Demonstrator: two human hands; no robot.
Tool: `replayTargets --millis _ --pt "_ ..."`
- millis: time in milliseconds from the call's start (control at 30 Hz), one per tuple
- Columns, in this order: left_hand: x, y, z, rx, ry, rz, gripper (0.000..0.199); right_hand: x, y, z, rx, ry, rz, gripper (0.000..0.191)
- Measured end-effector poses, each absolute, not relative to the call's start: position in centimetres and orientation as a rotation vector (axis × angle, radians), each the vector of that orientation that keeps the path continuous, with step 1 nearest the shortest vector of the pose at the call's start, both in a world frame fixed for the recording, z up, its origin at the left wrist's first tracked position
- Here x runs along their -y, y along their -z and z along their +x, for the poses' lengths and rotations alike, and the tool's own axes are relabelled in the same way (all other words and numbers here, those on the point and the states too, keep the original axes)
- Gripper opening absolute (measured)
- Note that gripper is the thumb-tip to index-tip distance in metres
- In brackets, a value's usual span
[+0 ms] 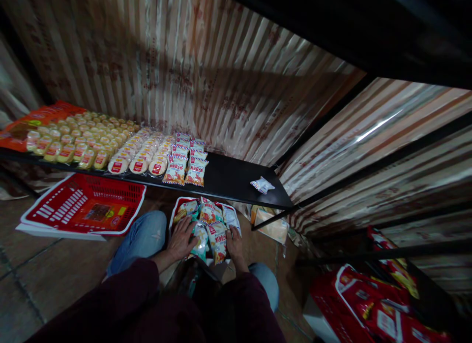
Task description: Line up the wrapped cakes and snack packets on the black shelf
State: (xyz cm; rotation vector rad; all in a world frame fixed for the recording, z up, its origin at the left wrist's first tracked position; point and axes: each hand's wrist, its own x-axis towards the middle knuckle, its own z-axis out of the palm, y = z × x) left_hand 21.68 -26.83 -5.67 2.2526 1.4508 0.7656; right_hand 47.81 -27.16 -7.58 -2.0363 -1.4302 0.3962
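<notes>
Between my knees stands a red basket with a white rim (173,211), holding several snack packets. My left hand (181,238) lies over its left side, fingers spread on a green-and-white packet (201,239). At the basket's right side, my right hand (235,244) rests beside an orange-and-white packet (217,239), its fingers extended near a pale packet (230,216). Neither hand has lifted a packet. Another orange-and-white packet (210,211) lies at the back of the basket.
On the low black shelf (236,178) ahead are rows of yellow cakes (88,156), round pale biscuits (138,165), upright packets (195,171) and a single packet (262,185). A red basket (125,220) stands left, red packages (383,308) lie right. Black shelf posts (324,116) stand close.
</notes>
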Motion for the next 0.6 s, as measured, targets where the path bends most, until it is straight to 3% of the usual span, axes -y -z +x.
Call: replayTargets --millis 133,400,600 --pt "24.3 7.0 20.8 -1.724 -0.916 1.968 0.043 27.3 7.1 47.7 1.383 -0.327 -2.083 0.060" --pt "20.2 8.3 21.5 -1.880 -0.831 1.722 0.046 26.2 8.1 50.5 1.384 -0.108 -2.131 0.066" --pt "19.5 9.5 21.7 -1.917 -0.825 1.651 0.044 25.6 10.0 51.7 1.383 -0.269 -2.150 0.071"
